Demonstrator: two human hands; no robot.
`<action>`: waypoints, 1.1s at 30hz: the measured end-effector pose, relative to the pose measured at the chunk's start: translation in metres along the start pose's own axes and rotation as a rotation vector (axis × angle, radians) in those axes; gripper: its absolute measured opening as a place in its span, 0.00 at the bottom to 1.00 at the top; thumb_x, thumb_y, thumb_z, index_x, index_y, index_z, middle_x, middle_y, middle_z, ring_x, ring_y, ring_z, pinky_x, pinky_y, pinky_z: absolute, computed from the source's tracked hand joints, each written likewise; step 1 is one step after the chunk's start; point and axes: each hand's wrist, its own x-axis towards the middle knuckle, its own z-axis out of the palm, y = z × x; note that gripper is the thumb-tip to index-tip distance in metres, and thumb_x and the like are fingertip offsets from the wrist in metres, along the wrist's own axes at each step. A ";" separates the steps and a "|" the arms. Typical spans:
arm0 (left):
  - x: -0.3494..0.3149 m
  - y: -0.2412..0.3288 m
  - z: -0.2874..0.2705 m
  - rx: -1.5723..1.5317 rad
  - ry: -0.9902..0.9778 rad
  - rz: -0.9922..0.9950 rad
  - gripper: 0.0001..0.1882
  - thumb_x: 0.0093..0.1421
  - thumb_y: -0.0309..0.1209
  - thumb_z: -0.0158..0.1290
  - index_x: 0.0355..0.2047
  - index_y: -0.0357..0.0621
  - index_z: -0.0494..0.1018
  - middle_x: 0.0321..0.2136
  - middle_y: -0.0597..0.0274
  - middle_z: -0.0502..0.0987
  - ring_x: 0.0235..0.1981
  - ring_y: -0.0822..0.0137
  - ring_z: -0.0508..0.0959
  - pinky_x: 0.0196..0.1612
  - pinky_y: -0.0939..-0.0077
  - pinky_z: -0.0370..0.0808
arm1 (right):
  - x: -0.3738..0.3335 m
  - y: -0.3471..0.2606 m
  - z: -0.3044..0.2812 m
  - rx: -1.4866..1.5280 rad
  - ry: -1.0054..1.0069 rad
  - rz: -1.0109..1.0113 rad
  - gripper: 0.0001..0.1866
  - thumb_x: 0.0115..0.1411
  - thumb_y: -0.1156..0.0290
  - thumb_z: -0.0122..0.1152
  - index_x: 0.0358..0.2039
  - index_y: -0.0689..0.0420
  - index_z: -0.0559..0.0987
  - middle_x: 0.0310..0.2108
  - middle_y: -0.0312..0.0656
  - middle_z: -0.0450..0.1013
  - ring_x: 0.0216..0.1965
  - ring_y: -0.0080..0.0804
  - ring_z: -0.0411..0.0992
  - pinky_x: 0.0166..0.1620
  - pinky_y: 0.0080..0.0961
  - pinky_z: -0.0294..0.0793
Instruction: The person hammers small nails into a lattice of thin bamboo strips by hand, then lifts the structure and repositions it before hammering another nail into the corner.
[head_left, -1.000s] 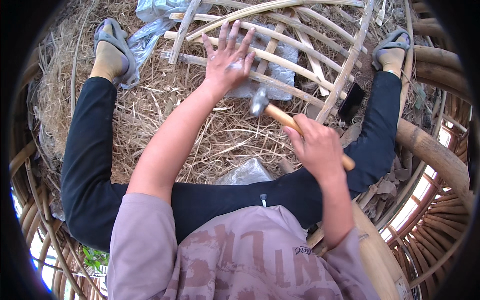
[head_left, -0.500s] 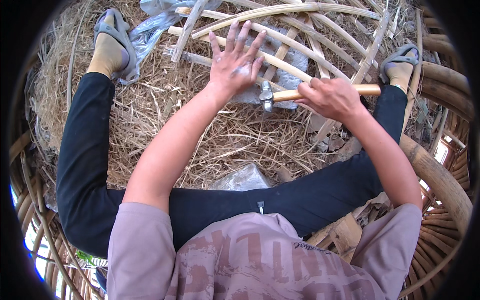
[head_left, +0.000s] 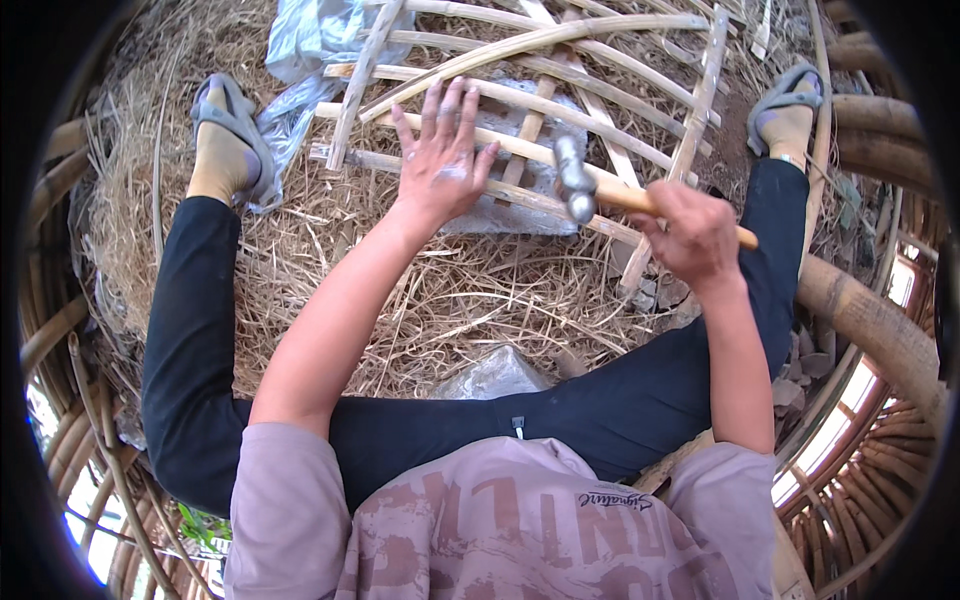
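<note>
A lattice of pale bamboo strips (head_left: 702,90) lies in front of me, its long curved slats crossed by shorter ones. My left hand (head_left: 440,160) rests on its near slats, fingers spread and stretched out, holding nothing. In my right hand (head_left: 697,230) is a hammer (head_left: 572,180), gripped by its wooden handle. Its metal head is raised above the near slats, a little right of my left hand. Under the lattice shows a pale grey flat block (head_left: 520,222), partly covered by the strips.
Dry straw (head_left: 330,290) covers the ground between my outstretched legs. Clear plastic sheeting (head_left: 310,45) lies at the far left. Close to my lap sits a greyish block in clear wrap (head_left: 495,375). Thick bamboo poles (head_left: 865,310) curve along the right.
The hammer has been lifted and turned, its head now higher and tilted. My left hand stays flat on the slats. The whole view has shifted slightly.
</note>
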 end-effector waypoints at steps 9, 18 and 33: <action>0.076 -0.023 -0.029 0.201 0.105 0.221 0.35 0.67 0.54 0.48 0.63 0.40 0.64 0.57 0.49 0.66 0.60 0.53 0.65 0.62 0.49 0.60 | -0.028 0.026 -0.060 0.099 0.206 0.420 0.18 0.67 0.53 0.61 0.32 0.56 0.74 0.20 0.46 0.70 0.21 0.47 0.72 0.25 0.38 0.69; 0.131 -0.042 -0.033 0.324 -0.126 0.369 0.38 0.66 0.65 0.44 0.51 0.39 0.72 0.47 0.50 0.74 0.54 0.54 0.71 0.58 0.50 0.62 | -0.039 0.038 -0.059 0.169 0.277 0.536 0.18 0.67 0.54 0.61 0.31 0.56 0.74 0.18 0.45 0.69 0.21 0.46 0.72 0.25 0.38 0.68; 0.123 -0.008 -0.069 0.073 -0.126 0.031 0.30 0.64 0.61 0.51 0.30 0.45 0.81 0.22 0.50 0.81 0.29 0.48 0.83 0.33 0.55 0.76 | -0.037 0.040 -0.064 0.338 0.425 0.552 0.21 0.69 0.52 0.59 0.31 0.59 0.75 0.15 0.45 0.66 0.17 0.41 0.70 0.24 0.34 0.65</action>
